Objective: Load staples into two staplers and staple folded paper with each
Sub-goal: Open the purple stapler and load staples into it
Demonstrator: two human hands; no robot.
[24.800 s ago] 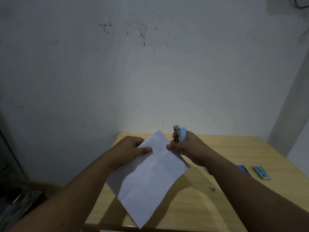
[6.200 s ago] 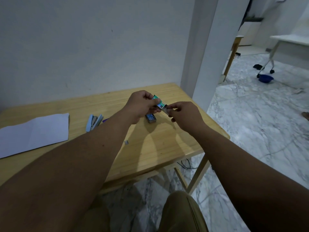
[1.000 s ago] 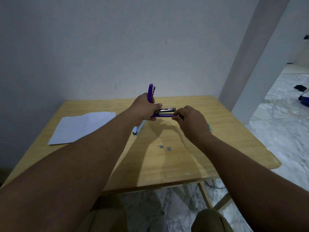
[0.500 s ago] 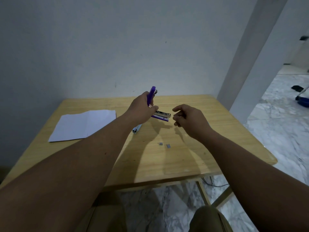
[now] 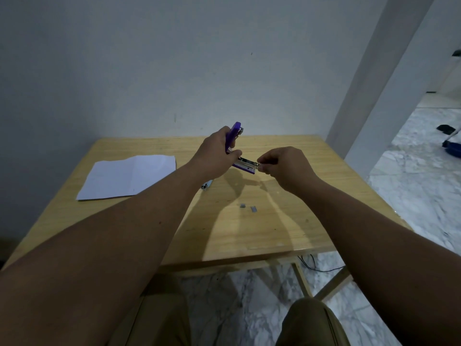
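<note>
Above the tabletop (image 5: 287,221), the left hand (image 5: 214,156) grips the opened purple stapler (image 5: 240,156). The right hand (image 5: 284,166), fingers curled, pinches at the stapler's metal tray tip. Folded paper (image 5: 129,179) lies left of the stapler.

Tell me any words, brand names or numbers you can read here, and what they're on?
None can be read.
purple stapler, held open by the left hand: no legible marking.
white paper: looks blank.
light blue stapler: mostly hidden, nothing legible.
loose staples: too small to bear text.
</note>
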